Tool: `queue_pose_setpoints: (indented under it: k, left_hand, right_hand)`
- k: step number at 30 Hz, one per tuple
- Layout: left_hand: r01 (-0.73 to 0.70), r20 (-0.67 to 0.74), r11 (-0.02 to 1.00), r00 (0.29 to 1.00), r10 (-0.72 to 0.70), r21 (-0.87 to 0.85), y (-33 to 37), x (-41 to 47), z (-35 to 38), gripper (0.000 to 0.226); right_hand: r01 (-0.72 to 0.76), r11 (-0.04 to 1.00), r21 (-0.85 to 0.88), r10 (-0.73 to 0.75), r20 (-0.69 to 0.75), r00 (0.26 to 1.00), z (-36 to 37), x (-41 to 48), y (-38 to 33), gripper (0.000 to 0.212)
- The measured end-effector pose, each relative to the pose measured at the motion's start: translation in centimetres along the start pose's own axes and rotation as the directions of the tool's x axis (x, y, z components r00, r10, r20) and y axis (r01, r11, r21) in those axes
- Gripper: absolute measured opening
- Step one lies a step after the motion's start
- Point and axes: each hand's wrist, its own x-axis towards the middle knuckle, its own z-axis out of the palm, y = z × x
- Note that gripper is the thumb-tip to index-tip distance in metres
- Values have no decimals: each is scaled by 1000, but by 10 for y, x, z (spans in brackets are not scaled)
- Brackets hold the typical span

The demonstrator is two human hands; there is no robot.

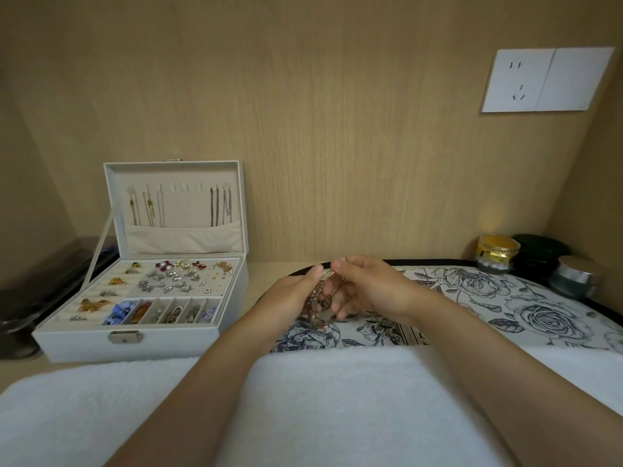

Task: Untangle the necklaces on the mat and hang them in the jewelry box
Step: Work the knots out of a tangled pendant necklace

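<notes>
Necklaces: a tangled bunch of gold and dark chains was held up just right of the jewelry box, hanging down to the mat's near edge.
Left hand: on the bunch's side facing the jewelry box, it gripped the chains with the thumb on top and the fingers curled round them.
Right hand: on the bunch's side away from the jewelry box, it pinched the top of a chain between thumb and forefinger, with the other fingers loosely bent.
Mat: flower-printed and dark-edged, it lay on the desk right of the jewelry box, beneath both hands.
Lid: it stood upright and open. Gold chains hung at its left and dark chains at its right, their ends inside a fabric pocket.
Tray: it held brooches in the left rolls, earrings on the rear pad, and blue, orange and silver pieces in the front compartments.
Towel: white, it lay in front of the jewelry box, under both forearms.
Jars: three stood well right of the jewelry box, at the mat's far corner.
</notes>
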Motion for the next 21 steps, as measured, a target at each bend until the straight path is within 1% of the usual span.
queue_pose_setpoints:
  k: [3, 4, 6, 7, 9, 11, 13, 15, 18, 21]
  left_hand:
    - [-20, 120, 988, 992, 39, -156, -1, -1, -5, 52]
    - [-21, 143, 986, 989, 46, -168, -2, 1, -7, 54]
    - [-35, 167, 991, 984, 58, -132, -1, 1, -7, 45]
    - [-44, 156, 992, 986, 63, -121, 0, 1, -7, 40]
    - [-67, 70, 985, 994, 79, -156, -3, 2, -9, 32]
    - [-107, 4, 966, 994, 111, -236, -4, 4, -11, 24]
    - [-139, -14, 946, 990, 141, -294, -5, 3, -9, 14]
    - [-154, -17, 936, 987, 157, -317, -5, 4, -5, 14]
    - [-172, -16, 922, 984, 177, -347, -4, 4, -1, 14]
    - [-196, -33, 935, 980, 195, -295, -5, 6, -3, 10]
  right_hand:
    - [2, 995, 99, 4, -68, 998, 0, 0, -3, 18]
    - [14, 994, 109, -4, -96, 995, -1, 1, -4, 18]
    - [29, 996, 79, -16, -155, 988, -3, 1, -3, 17]
    - [32, 998, 56, -21, -185, 983, -3, 2, -2, 17]
    - [42, 999, 29, -35, -229, 973, -1, 3, 0, 18]
    - [57, 996, 73, -38, -238, 971, 0, 3, -1, 21]
    - [62, 983, 175, -25, -208, 978, 1, 3, -3, 23]
    - [57, 965, 257, -14, -164, 986, 2, 3, -4, 25]
    - [49, 969, 241, -9, -164, 986, 2, 2, -5, 29]
    - [37, 966, 257, 19, -213, 977, -3, 2, -4, 19]
